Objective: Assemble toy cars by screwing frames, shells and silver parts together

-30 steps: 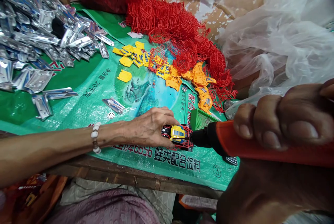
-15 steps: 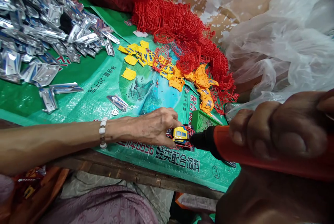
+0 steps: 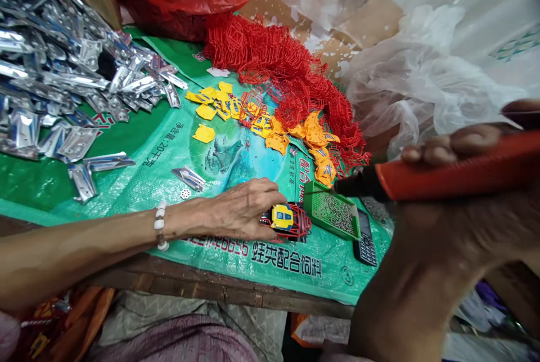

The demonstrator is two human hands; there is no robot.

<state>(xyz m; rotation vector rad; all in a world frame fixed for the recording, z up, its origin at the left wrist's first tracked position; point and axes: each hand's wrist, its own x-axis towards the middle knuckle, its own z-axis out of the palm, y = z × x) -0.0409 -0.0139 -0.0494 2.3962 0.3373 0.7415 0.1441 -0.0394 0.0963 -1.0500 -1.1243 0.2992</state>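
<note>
My left hand (image 3: 242,210), with a beaded bracelet at the wrist, grips the rear end of a small toy car (image 3: 283,217) near the front edge of the table. The car has a yellow and blue body panel inside a red frame. My right hand (image 3: 455,165) is wrapped round a red electric screwdriver (image 3: 439,168) with a black nose. Its thin bit points left, over the edge of a green tray (image 3: 310,204) of small screws (image 3: 337,211), apart from the car.
Silver plastic parts (image 3: 76,69) are heaped at the left. Yellow panels (image 3: 228,104), orange pieces (image 3: 318,142) and a pile of red frames (image 3: 291,63) lie behind the car. A red plastic bag (image 3: 181,1) stands at the back; a dark phone-like object (image 3: 365,244) sits right of the tray.
The screwdriver has lifted off the car and moved back and right, its bit now by the screw tray. My left hand still holds the car. The view has shifted slightly.
</note>
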